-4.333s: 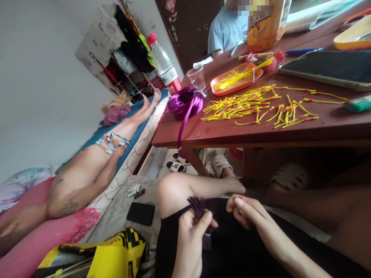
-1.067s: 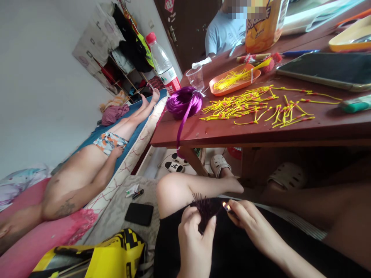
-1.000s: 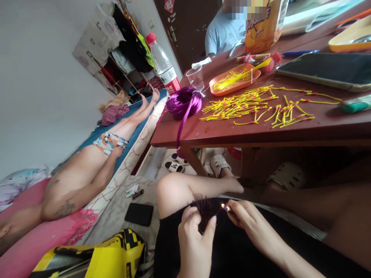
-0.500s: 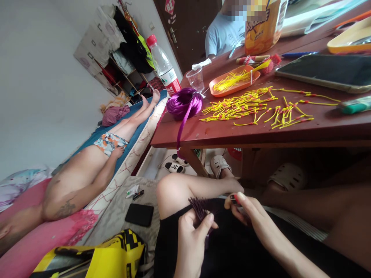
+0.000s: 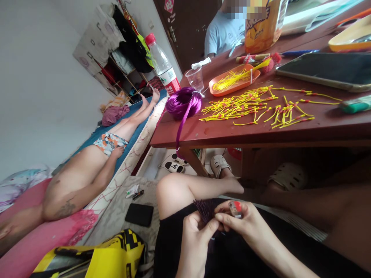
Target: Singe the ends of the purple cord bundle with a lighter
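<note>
My left hand (image 5: 194, 235) is closed around a bundle of short dark purple cords (image 5: 205, 210), whose loose ends fan out above the fingers. Right up against it, my right hand (image 5: 246, 222) is closed too, thumb and fingertip pinched at the edge of the bundle. Tucked in the right hand's curled fingers is what looks like a lighter (image 5: 236, 209), with a metal top and a red part. Whether the right fingertips also grip a cord end is too small to tell. Both hands are above my lap, over black cloth (image 5: 232, 255).
The dark red table (image 5: 214, 135) holds yellow knotted cords (image 5: 246, 104), a purple cord coil (image 5: 183, 103), an orange dish (image 5: 232, 87), a phone (image 5: 327, 69) and bottles. A person lies on the bed at left; another person sits across the table. A yellow bag (image 5: 116, 255) lies lower left.
My right hand has moved left and slightly down to meet the left hand at the purple cords. The bundle has shifted a little to the right.
</note>
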A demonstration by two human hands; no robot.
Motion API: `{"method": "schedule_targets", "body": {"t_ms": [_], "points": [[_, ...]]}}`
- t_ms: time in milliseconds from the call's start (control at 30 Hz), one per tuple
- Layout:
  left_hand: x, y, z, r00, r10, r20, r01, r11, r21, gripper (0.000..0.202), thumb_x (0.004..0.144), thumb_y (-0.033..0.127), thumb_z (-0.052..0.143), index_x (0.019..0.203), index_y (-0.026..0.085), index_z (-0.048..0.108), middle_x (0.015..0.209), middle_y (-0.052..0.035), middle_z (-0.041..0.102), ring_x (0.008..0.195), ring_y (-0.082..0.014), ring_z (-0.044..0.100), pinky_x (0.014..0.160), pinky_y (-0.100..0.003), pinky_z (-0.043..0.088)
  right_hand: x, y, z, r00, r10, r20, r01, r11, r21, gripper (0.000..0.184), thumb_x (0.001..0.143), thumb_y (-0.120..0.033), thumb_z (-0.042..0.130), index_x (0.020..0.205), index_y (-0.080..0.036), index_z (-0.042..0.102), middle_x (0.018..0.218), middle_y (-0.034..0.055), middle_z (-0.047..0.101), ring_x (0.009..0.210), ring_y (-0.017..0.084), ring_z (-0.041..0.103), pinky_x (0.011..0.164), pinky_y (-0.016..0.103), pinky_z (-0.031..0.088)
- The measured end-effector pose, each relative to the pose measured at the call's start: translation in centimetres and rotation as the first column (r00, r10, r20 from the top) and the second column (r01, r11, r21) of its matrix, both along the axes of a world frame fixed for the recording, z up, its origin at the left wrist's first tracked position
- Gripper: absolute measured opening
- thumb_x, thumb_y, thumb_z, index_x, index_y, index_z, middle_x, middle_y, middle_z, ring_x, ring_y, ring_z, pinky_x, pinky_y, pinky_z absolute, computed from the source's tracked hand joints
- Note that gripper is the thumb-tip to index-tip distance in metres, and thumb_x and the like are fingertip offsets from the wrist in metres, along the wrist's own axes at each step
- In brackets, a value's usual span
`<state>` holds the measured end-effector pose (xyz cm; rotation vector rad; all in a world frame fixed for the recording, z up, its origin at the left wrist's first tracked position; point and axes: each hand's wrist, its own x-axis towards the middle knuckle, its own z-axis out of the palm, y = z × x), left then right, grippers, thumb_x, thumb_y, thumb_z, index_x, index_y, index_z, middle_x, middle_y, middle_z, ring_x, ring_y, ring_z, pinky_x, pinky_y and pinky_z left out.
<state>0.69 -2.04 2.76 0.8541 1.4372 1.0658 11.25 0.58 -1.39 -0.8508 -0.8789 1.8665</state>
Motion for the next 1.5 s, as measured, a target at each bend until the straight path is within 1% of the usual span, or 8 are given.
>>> {"method": "schedule_targets", "body": {"t_ms": [200, 400, 533, 667, 967, 1200, 1333, 1500], "points": [[-0.4, -0.2, -0.4, 0.993, 0.114, -0.03, -0.113, 0.993, 0.033, 0.012, 0.065, 0.022, 0.064, 0.07, 0.011, 0.066, 0.064, -0.004, 0.065, 0.067, -0.0187, 0.057, 0.067, -0.029, 0.043, 0.5, 0.3, -0.9, 0.978, -0.004, 0.21, -0.018, 0.995, 0.101, 0.021, 0.066, -0.032, 0.062, 0.059, -0.013, 0.06, 0.045, -0.0044, 0.047, 0.044, 0.01, 0.041, 0.046, 0.023, 0.033], [-0.7, -0.4, -0.4, 0.995, 0.08, 0.068, -0.076, 0.996, -0.048, 0.012, 0.064, 0.021, 0.066, 0.066, 0.01, 0.066, 0.059, -0.0041, 0.065, 0.059, -0.0159, 0.057, 0.06, -0.026, 0.043, 1.6, 0.5, -1.0, 0.906, -0.193, 0.378, 0.094, 0.96, 0.264, 0.024, 0.068, -0.033, 0.061, 0.085, -0.016, 0.059, 0.082, 0.004, 0.054, 0.077, 0.02, 0.053, 0.064, 0.027, 0.042], [-0.4, -0.3, -0.1, 0.996, -0.035, 0.088, 0.04, 0.997, -0.06, 0.022, 0.064, 0.026, 0.067, 0.079, 0.009, 0.069, 0.068, -0.0073, 0.069, 0.067, -0.02, 0.06, 0.065, -0.029, 0.044, 1.4, 0.3, 0.1, 0.927, -0.086, 0.365, -0.027, 0.955, 0.296, 0.016, 0.068, -0.031, 0.061, 0.072, -0.016, 0.061, 0.07, 0.0007, 0.05, 0.065, 0.017, 0.051, 0.055, 0.025, 0.041], [-0.1, -0.3, 0.2, 1.0, -0.005, -0.002, 0.004, 0.993, -0.114, 0.028, 0.057, 0.029, 0.072, 0.077, 0.009, 0.07, 0.069, -0.0082, 0.07, 0.074, -0.0237, 0.06, 0.066, -0.029, 0.044, 0.8, 0.2, 0.5, 0.912, -0.055, 0.407, -0.075, 0.952, 0.296, 0.016, 0.067, -0.028, 0.061, 0.058, -0.015, 0.057, 0.061, -0.0018, 0.046, 0.059, 0.015, 0.048, 0.053, 0.025, 0.039], [-1.5, -0.5, -0.6, 0.995, 0.065, 0.071, -0.056, 0.991, -0.122, 0.014, 0.06, 0.02, 0.071, 0.072, 0.014, 0.069, 0.067, -0.001, 0.069, 0.068, -0.0152, 0.059, 0.063, -0.022, 0.044, 2.3, 0.7, -0.6, 0.884, -0.249, 0.395, 0.128, 0.943, 0.308, 0.017, 0.066, -0.033, 0.063, 0.072, -0.016, 0.063, 0.071, 0.0022, 0.054, 0.068, 0.019, 0.054, 0.059, 0.026, 0.042], [-0.8, -0.3, -0.1, 0.999, 0.051, 0.003, -0.051, 0.998, -0.025, 0.016, 0.061, 0.021, 0.068, 0.073, 0.011, 0.068, 0.068, -0.0054, 0.068, 0.071, -0.0201, 0.059, 0.068, -0.028, 0.043, 0.8, -0.6, 0.1, 0.882, -0.17, 0.44, 0.013, 0.941, 0.337, 0.019, 0.074, -0.033, 0.054, 0.069, -0.017, 0.063, 0.063, 0.0005, 0.051, 0.056, 0.015, 0.049, 0.052, 0.025, 0.038], [-0.6, -0.4, -0.1, 0.989, 0.145, -0.011, -0.145, 0.989, -0.001, 0.018, 0.059, 0.021, 0.069, 0.074, 0.012, 0.068, 0.063, -0.0026, 0.065, 0.067, -0.0177, 0.057, 0.063, -0.026, 0.042, 0.5, -0.4, -0.9, 0.886, -0.133, 0.444, 0.016, 0.966, 0.258, 0.021, 0.075, -0.031, 0.051, 0.062, -0.016, 0.057, 0.059, 0.0002, 0.052, 0.057, 0.016, 0.049, 0.054, 0.025, 0.037], [-0.8, -0.5, -0.4, 0.986, 0.094, 0.14, -0.095, 0.996, 0.001, 0.007, 0.062, 0.018, 0.067, 0.061, 0.012, 0.066, 0.059, -0.0016, 0.063, 0.062, -0.0132, 0.053, 0.062, -0.023, 0.04, 0.5, 0.0, -2.8, 0.781, -0.145, 0.607, -0.021, 0.966, 0.257, 0.023, 0.07, -0.025, 0.053, 0.051, -0.019, 0.043, 0.051, -0.0041, 0.041, 0.05, 0.013, 0.041, 0.047, 0.024, 0.03]]}}
